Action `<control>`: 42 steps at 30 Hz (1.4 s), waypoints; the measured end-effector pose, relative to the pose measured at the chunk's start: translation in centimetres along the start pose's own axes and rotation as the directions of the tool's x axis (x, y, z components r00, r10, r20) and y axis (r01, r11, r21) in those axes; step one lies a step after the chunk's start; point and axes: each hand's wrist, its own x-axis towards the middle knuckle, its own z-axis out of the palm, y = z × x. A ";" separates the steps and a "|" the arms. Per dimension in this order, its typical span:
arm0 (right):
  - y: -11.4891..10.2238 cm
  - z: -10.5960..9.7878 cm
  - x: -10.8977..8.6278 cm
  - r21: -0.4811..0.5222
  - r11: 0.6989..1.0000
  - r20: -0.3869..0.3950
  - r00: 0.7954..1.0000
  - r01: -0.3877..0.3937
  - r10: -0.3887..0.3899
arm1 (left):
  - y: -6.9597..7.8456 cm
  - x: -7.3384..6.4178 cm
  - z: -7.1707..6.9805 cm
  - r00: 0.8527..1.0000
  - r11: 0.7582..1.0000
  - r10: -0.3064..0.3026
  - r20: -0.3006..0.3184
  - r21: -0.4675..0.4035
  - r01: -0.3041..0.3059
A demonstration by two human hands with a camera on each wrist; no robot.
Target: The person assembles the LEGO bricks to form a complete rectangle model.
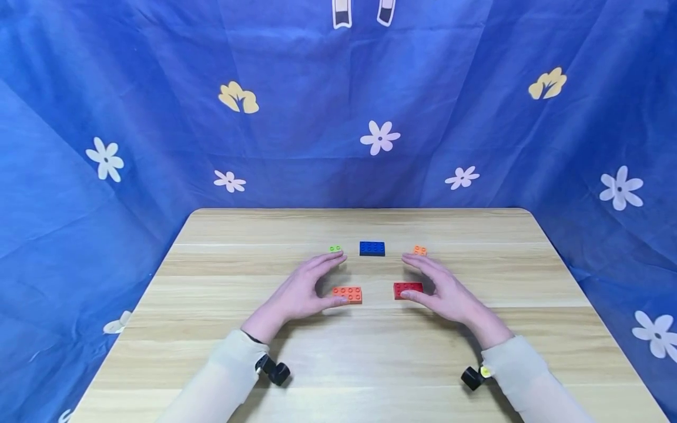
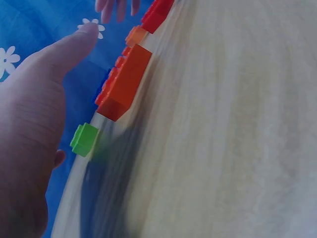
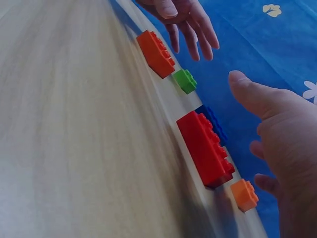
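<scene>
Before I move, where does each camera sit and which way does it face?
Head: worn on the head, facing forward and down at the pale wood-grain tabletop; left hand and right hand show.
Left wrist: worn there, facing the long orange rectangular plastic brick; left hand near, right fingers beyond.
Right wrist: worn there, facing the long red rectangular plastic brick; right hand near, left hand beyond.
Wrist views share the small green square plastic brick.

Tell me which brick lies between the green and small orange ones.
In the head view, the blue brick lies between the green brick and the small orange brick.
</scene>
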 end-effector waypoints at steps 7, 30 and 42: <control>0.8 0.7 -0.2 0.040 0.999 0.007 1.000 -0.010 0.010 | -0.2 -0.1 0.7 1.000 0.998 -0.008 0.013 -0.060 0.009; 2.5 1.8 -0.6 0.085 0.996 -0.007 1.000 -0.011 0.011 | -0.6 0.4 2.3 0.999 0.991 0.039 0.004 -0.130 -0.038; 2.7 2.2 -0.7 0.066 0.998 -0.048 0.999 -0.011 0.014 | -0.5 0.6 2.5 0.999 0.982 0.042 0.010 -0.182 -0.040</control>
